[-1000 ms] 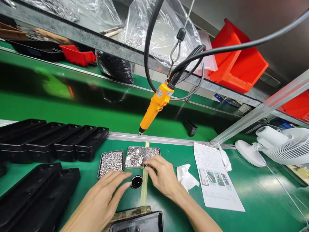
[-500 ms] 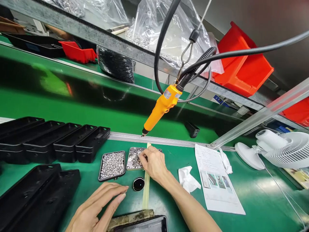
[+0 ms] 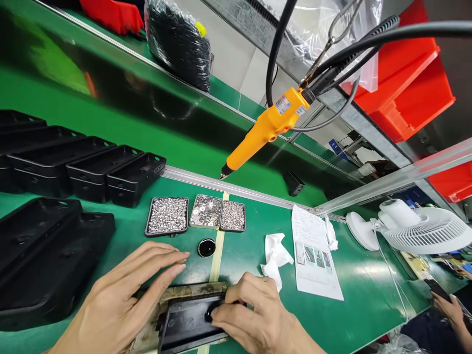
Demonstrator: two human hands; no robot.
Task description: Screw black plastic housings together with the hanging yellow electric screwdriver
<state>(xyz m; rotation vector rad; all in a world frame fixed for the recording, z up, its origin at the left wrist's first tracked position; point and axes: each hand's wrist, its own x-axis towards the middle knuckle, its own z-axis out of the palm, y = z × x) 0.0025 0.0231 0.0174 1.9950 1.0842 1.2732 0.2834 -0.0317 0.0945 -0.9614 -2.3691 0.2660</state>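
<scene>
My right hand (image 3: 258, 309) reaches into a black plastic tray-like housing (image 3: 184, 327), its fingers pinched against the inside floor. A small dark round spot shows beside the fingertips; whatever they hold is hidden. The housing lies on a worn, stained block (image 3: 195, 290) near me. To its left, my left hand (image 3: 136, 285) hovers with fingers stretched and the thumb slightly apart, and nothing visible between them. Beyond the hands stand a tray of small silver parts (image 3: 167, 215), a tray of washers (image 3: 206, 210) and a tray of tiny metal pieces (image 3: 233, 216). A round black-topped container (image 3: 207, 247) sits nearer.
An orange electric screwdriver (image 3: 263, 132) hangs over the table, bit downward. Black housings (image 3: 88, 162) stand in a row at left, with more (image 3: 55, 255) nearer. Crumpled tissue (image 3: 276, 255), a printed sheet (image 3: 313, 255) and a white fan (image 3: 424, 226) lie rightward. Another person's hand (image 3: 448, 307) shows far right.
My right hand has come back from the washer tray to the inside of the housing, uncovering the tray of tiny pieces. My left hand keeps its pose. The view has tilted down.
</scene>
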